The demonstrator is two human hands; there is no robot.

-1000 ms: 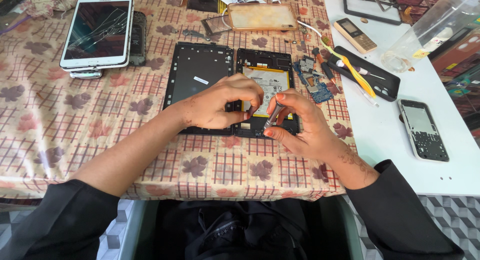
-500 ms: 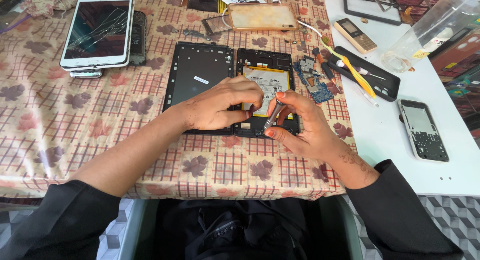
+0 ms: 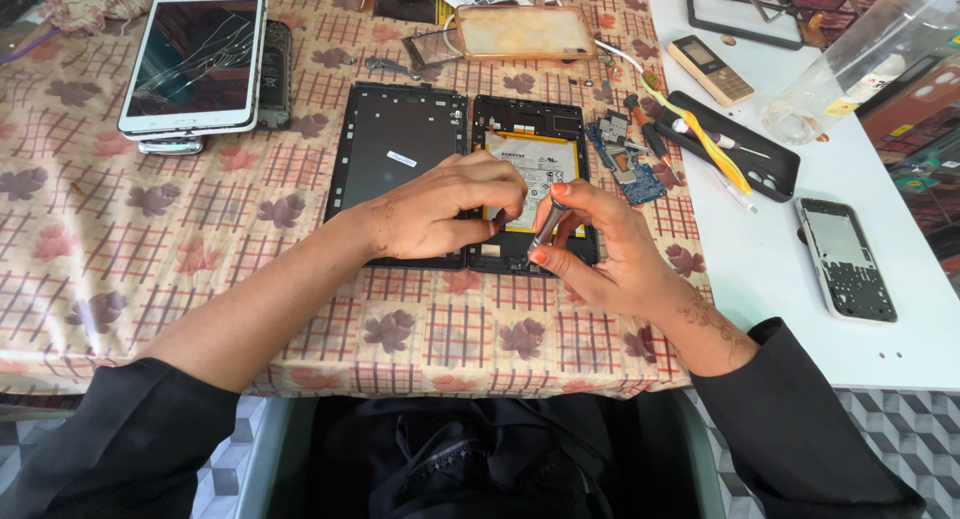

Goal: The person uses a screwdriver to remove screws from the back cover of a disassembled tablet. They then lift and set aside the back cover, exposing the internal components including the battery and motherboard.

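- The opened black tablet body with a pale rectangular battery inside (image 3: 530, 169) lies flat on the checked tablecloth with brown leaf pattern (image 3: 150, 269), directly in front of the person; it is the landmark for the places below.
- The right hand (image 3: 610, 259) rests at the lower right part of this tablet body, with fingers closed around a thin grey metal screwdriver (image 3: 545, 229), whose tip points down to the lower edge of the frame.
- The left hand (image 3: 440, 209) lies over the lower left part of the tablet body, its fingers curled together and pressing on the frame beside the screwdriver; whether it pinches some small part, I cannot tell.
- Touching the left side of the tablet body lies a black flat back cover (image 3: 395, 149).
- Just to the right of it lies a small blue circuit board (image 3: 625, 159).
- Further right, on the white table, is a black phone case (image 3: 775, 164) with a yellow-handled tool (image 3: 715, 149) on it.
- Far to the upper left lies a white tablet with cracked screen (image 3: 195, 59).
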